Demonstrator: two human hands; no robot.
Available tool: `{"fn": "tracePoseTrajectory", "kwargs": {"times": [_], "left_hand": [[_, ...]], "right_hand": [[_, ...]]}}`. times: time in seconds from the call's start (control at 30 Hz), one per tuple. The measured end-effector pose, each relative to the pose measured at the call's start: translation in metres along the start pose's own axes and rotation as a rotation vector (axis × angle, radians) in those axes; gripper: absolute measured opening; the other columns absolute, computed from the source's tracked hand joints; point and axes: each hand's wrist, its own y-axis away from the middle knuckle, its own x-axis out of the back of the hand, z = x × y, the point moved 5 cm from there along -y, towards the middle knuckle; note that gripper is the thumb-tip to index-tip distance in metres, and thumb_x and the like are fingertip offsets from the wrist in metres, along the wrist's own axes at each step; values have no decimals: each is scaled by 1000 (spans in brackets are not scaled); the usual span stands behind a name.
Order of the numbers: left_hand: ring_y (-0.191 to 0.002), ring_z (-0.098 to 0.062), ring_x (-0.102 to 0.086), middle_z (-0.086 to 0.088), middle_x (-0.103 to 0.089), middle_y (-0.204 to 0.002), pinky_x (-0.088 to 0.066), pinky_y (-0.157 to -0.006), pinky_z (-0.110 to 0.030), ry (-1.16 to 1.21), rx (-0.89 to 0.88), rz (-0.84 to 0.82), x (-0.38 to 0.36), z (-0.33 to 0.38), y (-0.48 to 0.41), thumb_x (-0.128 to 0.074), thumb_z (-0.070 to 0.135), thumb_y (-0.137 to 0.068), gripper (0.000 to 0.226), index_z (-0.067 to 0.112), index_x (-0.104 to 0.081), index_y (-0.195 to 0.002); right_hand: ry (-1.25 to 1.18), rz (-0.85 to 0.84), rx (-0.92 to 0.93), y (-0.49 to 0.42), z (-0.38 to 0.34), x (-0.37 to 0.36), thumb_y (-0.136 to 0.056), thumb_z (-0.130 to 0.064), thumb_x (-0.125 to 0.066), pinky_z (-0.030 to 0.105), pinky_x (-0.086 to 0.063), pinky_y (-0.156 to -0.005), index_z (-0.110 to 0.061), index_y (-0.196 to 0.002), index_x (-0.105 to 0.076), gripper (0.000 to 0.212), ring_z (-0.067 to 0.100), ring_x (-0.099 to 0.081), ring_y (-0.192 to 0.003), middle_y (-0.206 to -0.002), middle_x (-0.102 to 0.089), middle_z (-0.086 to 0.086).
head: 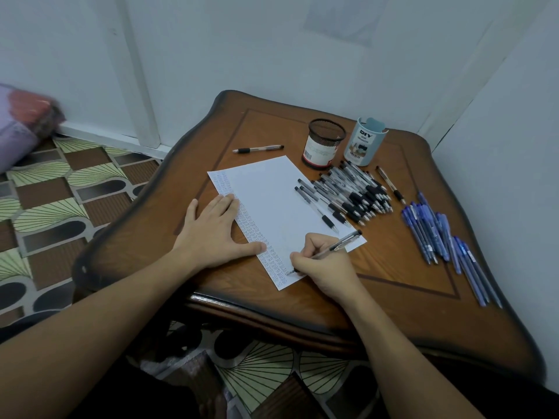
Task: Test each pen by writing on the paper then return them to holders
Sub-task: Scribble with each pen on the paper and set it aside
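Wooden table, white walls (patterned floor); right hand grips pen.

On the brown wooden table, the right hand pinches a clear black-clipped pen, its tip on the white paper sheet. The left hand lies flat on the sheet's left edge. A black mesh holder and a pale blue plastic holder stand beyond a heap of black-grip pens.

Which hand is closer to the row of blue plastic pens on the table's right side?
Right. The right hand, writing with a clear pen on the white paper sheet, sits left of the blue plastic pens. The left hand lies flat on the sheet's opposite edge, farther off.
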Motion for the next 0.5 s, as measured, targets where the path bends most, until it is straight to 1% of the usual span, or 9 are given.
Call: {"fn": "tracePoseTrajectory", "kwargs": {"times": [0.07,0.17,0.23,0.33,0.5], "left_hand": [[-150,-12,-1,5,-6,-164,5,-118,-53,-6,0,-7,0,0,0,-10,100,-54,128,22,-12,-156],[-150,-12,-2,5,-6,-164,5,-118,-53,-6,1,-8,0,1,0,-9,100,-54,129,22,-12,-156],[-150,-12,-2,5,-6,-164,5,-118,-53,-5,4,-5,0,1,0,-9,100,-53,129,22,-13,-156],[-150,-12,-2,5,-6,-164,5,-119,-53,-2,6,-8,0,1,1,-9,100,-53,129,22,-12,-156],[-150,-12,-3,5,-8,-164,4,-118,-53,2,0,10,1,1,1,-11,99,-54,128,21,-15,-155]], "right_hand": [[22,-2,9,0,-1,0,-68,-16,-67,31,-33,-59,-5,-56,-43,29,19,-44,-58,-60,-50,24],[30,1,19,-1,0,0,-67,-18,-66,31,-34,-59,-5,-56,-43,29,19,-45,-58,-61,-51,24],[33,1,22,-2,3,-1,-66,-20,-66,32,-34,-60,-6,-56,-43,29,20,-46,-59,-58,-49,20],[48,-1,16,-3,5,-1,-65,-23,-67,32,-34,-60,-9,-55,-41,30,21,-47,-61,-54,-46,4],[59,5,30,0,1,-2,-66,-20,-66,29,-32,-59,-7,-56,-41,30,17,-43,-59,-55,-44,4]]}}
